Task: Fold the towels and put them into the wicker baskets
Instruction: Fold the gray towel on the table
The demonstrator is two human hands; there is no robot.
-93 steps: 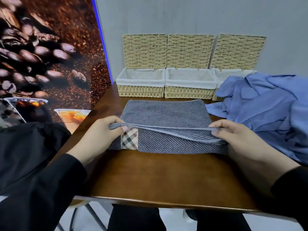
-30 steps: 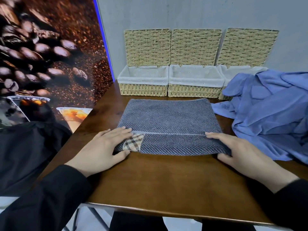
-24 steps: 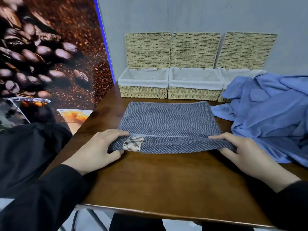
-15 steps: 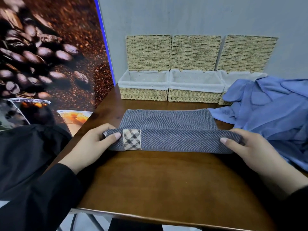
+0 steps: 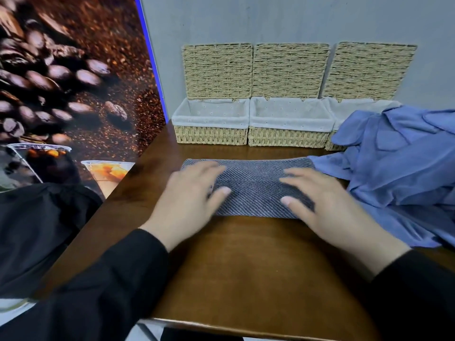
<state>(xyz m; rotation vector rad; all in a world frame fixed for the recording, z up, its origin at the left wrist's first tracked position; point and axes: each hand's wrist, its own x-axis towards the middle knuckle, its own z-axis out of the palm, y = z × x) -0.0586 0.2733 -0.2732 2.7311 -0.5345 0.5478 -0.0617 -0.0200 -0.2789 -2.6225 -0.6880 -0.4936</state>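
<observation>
One grey striped towel (image 5: 253,190) lies folded into a long narrow band on the wooden surface (image 5: 246,267), just in front of the wicker baskets. Both hands rest flat on it: the left hand (image 5: 189,198) presses its left end and the right hand (image 5: 325,203) its right end, fingers (image 5: 293,175) straight and spread on the cloth, gripping nothing. Going by the band's length, this towel probably needs at least one more fold, end to end, before it fits a basket. Behind the towel stand the left basket (image 5: 211,136), the middle basket (image 5: 288,137) and the right basket (image 5: 331,143), all with pale liners and lids propped open against the wall; the two fully seen hold nothing yet, and the right one is partly hidden. Right of the towel, touching its far corner, a heap of blue cloth (image 5: 398,163) remains unfolded, so most of the job looks undone.
</observation>
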